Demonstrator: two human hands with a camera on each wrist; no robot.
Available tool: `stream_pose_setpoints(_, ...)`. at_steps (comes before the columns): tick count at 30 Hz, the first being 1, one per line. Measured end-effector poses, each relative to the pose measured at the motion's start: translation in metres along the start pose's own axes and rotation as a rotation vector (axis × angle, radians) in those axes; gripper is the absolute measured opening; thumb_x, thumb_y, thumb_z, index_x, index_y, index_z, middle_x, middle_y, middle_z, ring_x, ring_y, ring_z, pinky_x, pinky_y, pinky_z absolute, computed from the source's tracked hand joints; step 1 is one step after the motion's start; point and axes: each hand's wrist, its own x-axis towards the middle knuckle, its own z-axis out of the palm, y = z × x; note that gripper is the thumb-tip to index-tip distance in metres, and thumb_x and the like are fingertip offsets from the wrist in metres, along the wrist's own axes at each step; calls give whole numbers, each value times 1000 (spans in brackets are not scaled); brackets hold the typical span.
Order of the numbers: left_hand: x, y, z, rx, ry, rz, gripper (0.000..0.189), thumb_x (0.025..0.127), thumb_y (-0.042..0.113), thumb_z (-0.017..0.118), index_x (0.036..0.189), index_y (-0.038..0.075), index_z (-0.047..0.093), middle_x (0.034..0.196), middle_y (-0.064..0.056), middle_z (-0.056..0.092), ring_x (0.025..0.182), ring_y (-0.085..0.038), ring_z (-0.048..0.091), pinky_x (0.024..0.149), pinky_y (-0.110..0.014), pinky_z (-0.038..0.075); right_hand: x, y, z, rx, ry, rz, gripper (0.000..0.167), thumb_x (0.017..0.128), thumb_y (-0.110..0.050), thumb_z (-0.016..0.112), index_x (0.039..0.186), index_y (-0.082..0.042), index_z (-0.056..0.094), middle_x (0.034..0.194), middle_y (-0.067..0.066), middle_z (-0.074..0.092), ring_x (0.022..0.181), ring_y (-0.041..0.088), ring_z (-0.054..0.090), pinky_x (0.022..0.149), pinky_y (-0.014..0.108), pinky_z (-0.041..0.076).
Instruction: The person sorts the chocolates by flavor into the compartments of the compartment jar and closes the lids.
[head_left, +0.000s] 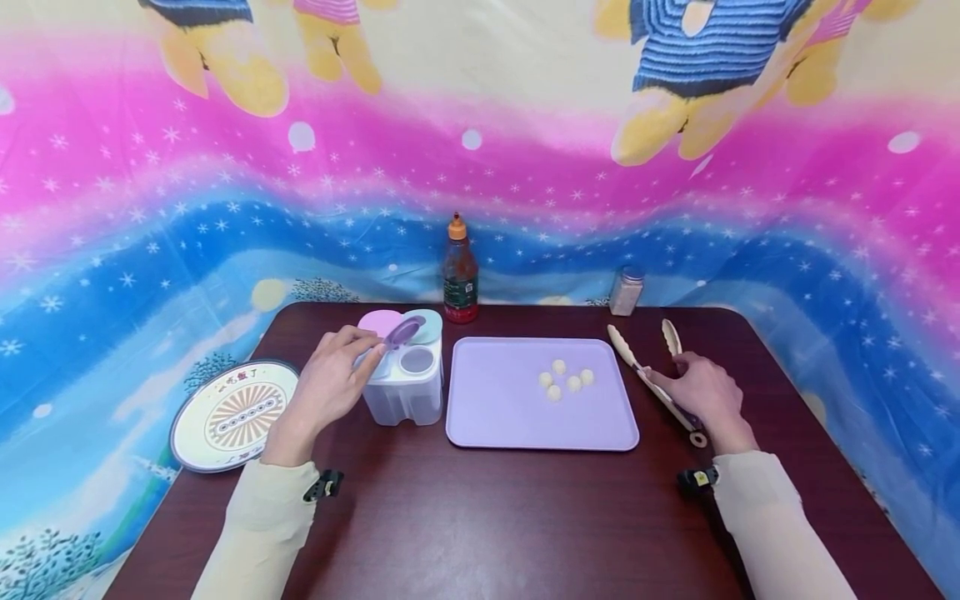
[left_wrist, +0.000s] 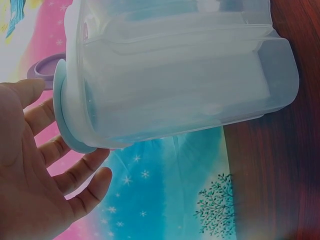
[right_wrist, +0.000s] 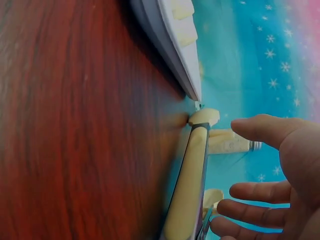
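In the head view my left hand (head_left: 337, 379) reaches over a clear box (head_left: 405, 400) with several round coloured lids. Its fingertips are at the raised purple lid (head_left: 405, 331), beside an uncovered round opening. In the left wrist view the thumb meets the purple lid (left_wrist: 44, 70), while the spread fingers lie by the pale blue lid (left_wrist: 59, 107), their tips partly hidden. My right hand (head_left: 705, 390) is over the tongs (head_left: 663, 396), which lie spread on the table. The right wrist view shows its thumb and fingers apart beside one tong arm (right_wrist: 187, 187).
A purple tray (head_left: 502, 417) with several small white balls (head_left: 574, 383) lies mid-table. Behind it stand a sauce bottle (head_left: 461, 283) with an orange cap and a small shaker (head_left: 627, 292). An oval plate (head_left: 198, 425) overhangs the table's left edge.
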Motion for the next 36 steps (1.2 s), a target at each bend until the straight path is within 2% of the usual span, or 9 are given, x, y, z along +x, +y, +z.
stream_pose_setpoints(8, 1, 0, 0, -1, -4, -2, 41, 105, 35, 48, 120, 5, 71, 125, -13, 64, 114, -35, 52, 100, -48, 41, -1, 8, 0, -16, -23, 52, 92, 80, -75, 63, 135, -2, 54, 115, 26, 62, 86, 39, 60, 61, 47, 43)
stream_pose_setpoints(18, 1, 0, -1, -4, -11, -13, 42, 105, 36, 48, 122, 4, 70, 126, -14, 63, 114, -36, 52, 101, -48, 41, 0, 11, -1, -24, -69, 103, 93, 78, -77, 63, 136, -5, 56, 115, 27, 63, 85, 39, 60, 61, 46, 42)
stream_pose_setpoints(22, 0, 0, -1, -5, -12, -11, 42, 105, 35, 48, 122, 4, 70, 126, -14, 63, 114, -36, 52, 101, -47, 40, 0, 11, 0, -22, -72, 113, 89, 76, -79, 62, 126, -6, 61, 101, 22, 65, 79, 36, 60, 59, 44, 42)
stream_pose_setpoints(25, 0, -1, 0, -7, -7, -5, 41, 105, 35, 48, 121, 4, 71, 126, -14, 64, 114, -36, 52, 100, -47, 41, 0, 11, 0, -26, -84, 123, 84, 75, -82, 61, 110, -6, 64, 88, 18, 63, 75, 34, 59, 58, 43, 42)
stream_pose_setpoints(28, 0, -1, 0, -12, -3, -1, 41, 105, 34, 48, 120, 4, 71, 125, -14, 64, 113, -36, 52, 100, -47, 41, 1, 11, 0, -37, -102, 130, 80, 73, -84, 60, 93, -7, 60, 82, 17, 61, 74, 34, 58, 58, 42, 42)
stream_pose_setpoints(30, -1, -1, 0, -14, -1, 0, 40, 105, 34, 48, 120, 4, 71, 125, -14, 64, 113, -36, 53, 100, -48, 41, 2, 12, 0, -45, -113, 131, 79, 72, -85, 60, 86, -8, 57, 82, 17, 61, 76, 35, 58, 59, 42, 41)
stream_pose_setpoints(36, 0, 0, -1, -20, -2, -1, 41, 105, 35, 49, 121, 5, 71, 126, -14, 63, 115, -35, 52, 100, -48, 41, 4, 15, 3, -72, -130, 112, 79, 71, -81, 65, 91, -5, 59, 92, 24, 62, 80, 38, 58, 59, 45, 43)
